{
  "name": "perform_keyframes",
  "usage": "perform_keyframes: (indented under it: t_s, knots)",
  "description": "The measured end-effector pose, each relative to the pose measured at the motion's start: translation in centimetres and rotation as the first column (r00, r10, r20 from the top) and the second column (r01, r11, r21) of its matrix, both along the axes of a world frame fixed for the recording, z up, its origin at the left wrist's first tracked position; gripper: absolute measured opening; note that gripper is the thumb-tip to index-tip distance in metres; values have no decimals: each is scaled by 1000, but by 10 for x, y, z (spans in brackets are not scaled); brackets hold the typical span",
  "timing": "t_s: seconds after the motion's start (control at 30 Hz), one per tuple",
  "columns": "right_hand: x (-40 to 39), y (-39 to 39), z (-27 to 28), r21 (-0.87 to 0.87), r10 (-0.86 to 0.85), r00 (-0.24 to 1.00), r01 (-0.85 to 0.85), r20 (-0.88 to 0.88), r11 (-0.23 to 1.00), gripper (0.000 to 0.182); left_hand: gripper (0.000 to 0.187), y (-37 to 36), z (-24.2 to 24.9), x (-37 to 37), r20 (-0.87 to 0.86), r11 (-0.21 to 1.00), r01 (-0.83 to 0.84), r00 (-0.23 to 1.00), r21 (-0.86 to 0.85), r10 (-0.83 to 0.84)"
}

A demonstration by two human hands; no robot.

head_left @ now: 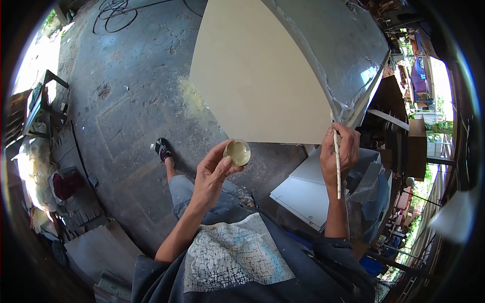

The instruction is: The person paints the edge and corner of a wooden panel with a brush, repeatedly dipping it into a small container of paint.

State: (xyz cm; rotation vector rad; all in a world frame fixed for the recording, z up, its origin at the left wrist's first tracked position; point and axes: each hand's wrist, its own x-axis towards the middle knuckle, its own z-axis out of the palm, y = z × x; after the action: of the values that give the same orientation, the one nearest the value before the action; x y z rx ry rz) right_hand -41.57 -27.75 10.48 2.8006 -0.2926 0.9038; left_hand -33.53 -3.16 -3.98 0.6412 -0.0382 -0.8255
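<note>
My left hand is closed around a small round cup with a pale yellowish liquid inside. It is held in front of my chest, just below the near edge of a large cream-coloured panel. My right hand grips a thin paintbrush with a pale handle, its tip up at the panel's right corner. Whether the bristles touch the surface is too small to tell. Clear plastic sheeting covers the surface right of the panel, its bunched edge close to the brush tip.
A white metal box stands below the panel, left of my right forearm. Yellowish dust lies on the concrete floor. A black cable is coiled at the far left. Cardboard sheets lean at the lower left. Cluttered shelves line the right.
</note>
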Motion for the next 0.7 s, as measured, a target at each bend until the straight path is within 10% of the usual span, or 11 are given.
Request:
perform_keyframes:
  t_s: [0.7]
  knots:
    - [0,-1,0,-4,8,1000,-8,20,1000,15,58,-2,1,0,13,1000,2,1000,-7,-2]
